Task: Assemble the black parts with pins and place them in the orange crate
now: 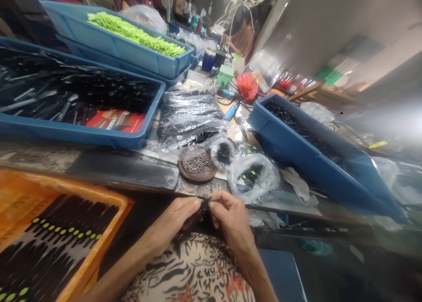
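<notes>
Pinching a seemingly plastic part (205,204) between left hand (176,216) and right hand (229,214); orange crate (121,203) holds black strips (75,216).

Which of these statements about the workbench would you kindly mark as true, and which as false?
The left hand and right hand pinch a small black part. True.

The orange plastic crate stands by the person's right hand. False: it stands on the left side.

The round brown dish holds small metal screws. True.

The far blue plastic tray holds black parts. False: it holds lime-green pieces.
</notes>
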{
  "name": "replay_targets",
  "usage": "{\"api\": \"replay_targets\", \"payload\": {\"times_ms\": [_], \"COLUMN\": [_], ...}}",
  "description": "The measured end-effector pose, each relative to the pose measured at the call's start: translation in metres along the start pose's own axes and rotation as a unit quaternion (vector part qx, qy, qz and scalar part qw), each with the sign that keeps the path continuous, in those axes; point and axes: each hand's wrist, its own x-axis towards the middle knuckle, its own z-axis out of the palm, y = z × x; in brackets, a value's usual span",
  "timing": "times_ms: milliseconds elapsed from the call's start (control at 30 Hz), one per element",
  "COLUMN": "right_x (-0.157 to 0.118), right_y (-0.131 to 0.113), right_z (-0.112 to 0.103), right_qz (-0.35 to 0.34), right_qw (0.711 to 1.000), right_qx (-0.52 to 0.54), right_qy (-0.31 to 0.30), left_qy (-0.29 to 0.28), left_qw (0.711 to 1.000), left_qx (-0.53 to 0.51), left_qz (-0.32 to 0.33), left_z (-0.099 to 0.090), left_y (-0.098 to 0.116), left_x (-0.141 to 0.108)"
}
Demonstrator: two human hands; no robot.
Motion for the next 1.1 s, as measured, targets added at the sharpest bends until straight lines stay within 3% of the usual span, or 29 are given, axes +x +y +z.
{"api": "replay_targets", "payload": {"times_ms": [67, 167, 533, 833, 1100], "right_x": [-0.001, -0.002, -0.006, -0.005, -0.005], "right_y": [-0.001, -0.002, 0.003, 0.013, 0.013], "right_z": [0.001, 0.002, 0.002, 0.001, 0.003], "right_qz": [-0.002, -0.002, -0.02, -0.031, -0.047], "right_qw": [1.0, 1.0, 0.998, 0.995, 0.996], "right_qx": [-0.003, -0.007, 0.024, 0.061, 0.053], "right_qy": [-0.002, -0.006, -0.046, -0.075, -0.06], "left_qy": [0.003, -0.039, -0.115, -0.057, -0.01], "left_qw": [1.0, 0.999, 0.993, 0.998, 1.0], "left_qx": [0.017, 0.028, 0.01, -0.029, 0.014], "left_qz": [0.015, 0.025, -0.016, -0.019, 0.024], "left_z": [0.001, 0.003, -0.001, 0.003, 0.009], "left_y": [0.006, 0.012, 0.01, 0.007, 0.006], "left_x": [-0.001, -0.001, 0.004, 0.002, -0.002]}}
